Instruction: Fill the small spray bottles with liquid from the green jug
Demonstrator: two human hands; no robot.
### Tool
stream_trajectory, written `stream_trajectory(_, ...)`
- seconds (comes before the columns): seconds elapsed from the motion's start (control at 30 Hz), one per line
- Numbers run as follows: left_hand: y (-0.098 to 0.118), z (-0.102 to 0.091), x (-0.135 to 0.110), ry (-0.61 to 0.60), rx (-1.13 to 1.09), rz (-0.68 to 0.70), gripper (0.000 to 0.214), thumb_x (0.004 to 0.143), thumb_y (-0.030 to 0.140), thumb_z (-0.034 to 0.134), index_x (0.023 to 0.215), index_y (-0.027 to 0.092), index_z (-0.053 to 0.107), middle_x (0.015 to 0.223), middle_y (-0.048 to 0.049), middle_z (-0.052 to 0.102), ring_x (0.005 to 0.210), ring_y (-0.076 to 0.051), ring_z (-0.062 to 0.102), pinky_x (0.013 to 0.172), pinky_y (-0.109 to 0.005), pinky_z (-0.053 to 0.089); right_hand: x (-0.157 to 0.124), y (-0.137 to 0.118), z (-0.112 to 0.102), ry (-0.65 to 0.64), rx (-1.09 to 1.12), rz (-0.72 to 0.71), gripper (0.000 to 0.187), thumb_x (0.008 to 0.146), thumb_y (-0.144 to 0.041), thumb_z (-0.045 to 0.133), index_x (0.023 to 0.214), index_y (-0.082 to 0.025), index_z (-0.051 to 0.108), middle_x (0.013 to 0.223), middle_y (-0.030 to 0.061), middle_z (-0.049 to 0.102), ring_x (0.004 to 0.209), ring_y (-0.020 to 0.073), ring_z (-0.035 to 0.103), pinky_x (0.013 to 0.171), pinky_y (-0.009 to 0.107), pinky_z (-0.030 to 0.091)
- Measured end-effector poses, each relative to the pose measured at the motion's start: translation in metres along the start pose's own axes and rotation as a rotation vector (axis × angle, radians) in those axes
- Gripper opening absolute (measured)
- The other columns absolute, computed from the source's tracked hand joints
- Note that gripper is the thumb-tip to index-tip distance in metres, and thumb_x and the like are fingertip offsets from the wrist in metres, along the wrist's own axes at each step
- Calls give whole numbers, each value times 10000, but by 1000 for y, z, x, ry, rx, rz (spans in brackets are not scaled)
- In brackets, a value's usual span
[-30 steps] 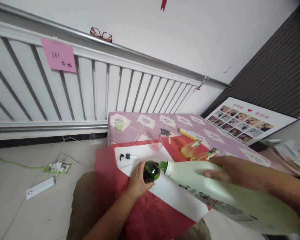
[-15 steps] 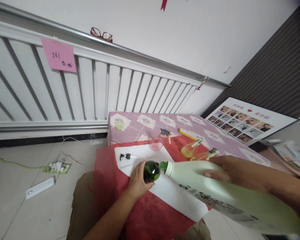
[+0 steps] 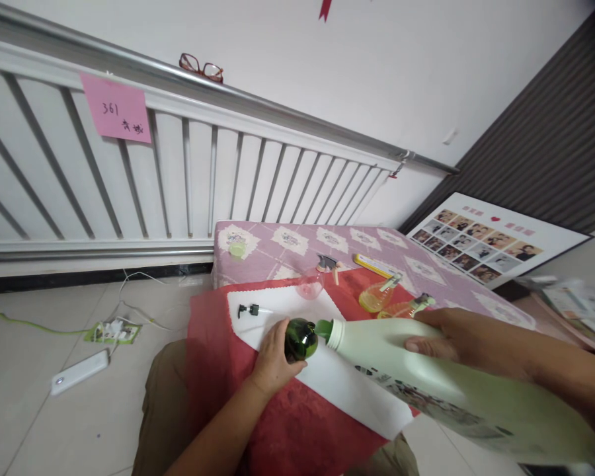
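My left hand [image 3: 275, 360] is wrapped round a small dark green bottle [image 3: 300, 342], whose mouth points to the right. A large pale green jug [image 3: 416, 370] lies tilted in my right hand [image 3: 443, 337], its green spout [image 3: 323, 328] touching or nearly touching the bottle's mouth. Whether liquid is flowing I cannot make out. On the white cloth [image 3: 367, 390], left of the bottle, lies a black pump top [image 3: 248, 310] with a clear tube. A clear pinkish spray bottle [image 3: 311, 285] with a grey trigger stands behind the hands.
Two yellow spray bottles [image 3: 375, 296] are beyond the jug, near a yellow-edged box [image 3: 375, 265]. A pale green cap [image 3: 237, 249] sits on the patterned purple tablecloth [image 3: 258, 264]. Red cloth [image 3: 213, 370] covers the near side. A power strip [image 3: 113, 330] lies on the floor.
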State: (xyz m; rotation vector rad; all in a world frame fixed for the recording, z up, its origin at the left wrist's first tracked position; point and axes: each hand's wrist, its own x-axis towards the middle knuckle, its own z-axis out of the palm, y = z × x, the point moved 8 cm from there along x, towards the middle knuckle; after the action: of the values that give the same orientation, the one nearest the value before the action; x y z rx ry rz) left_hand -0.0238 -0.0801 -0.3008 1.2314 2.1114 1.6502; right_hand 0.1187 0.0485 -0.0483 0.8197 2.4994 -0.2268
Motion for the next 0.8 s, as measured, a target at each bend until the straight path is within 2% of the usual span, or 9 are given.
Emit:
stream_trajectory(0.57, -2, 2, 1, -7, 12, -10, 943, 571, 199, 757, 1389, 166, 289, 1383, -144, 447, 1292, -307, 410, 1101, -491, 338, 0, 4, 4, -15, 8, -16, 432, 824, -599, 459, 931, -214, 623, 958, 94, 714, 872, 294, 654, 718, 345, 471)
stream_trajectory(0.8, -2, 2, 1, -11, 12, -3, 951, 580, 205, 754, 1397, 197, 267, 1385, -130, 443, 1294, -303, 407, 1097, -498, 339, 1, 3, 3, -11, 21, 2, 428, 817, -600, 467, 929, -219, 626, 965, 89, 719, 883, 292, 656, 725, 344, 469)
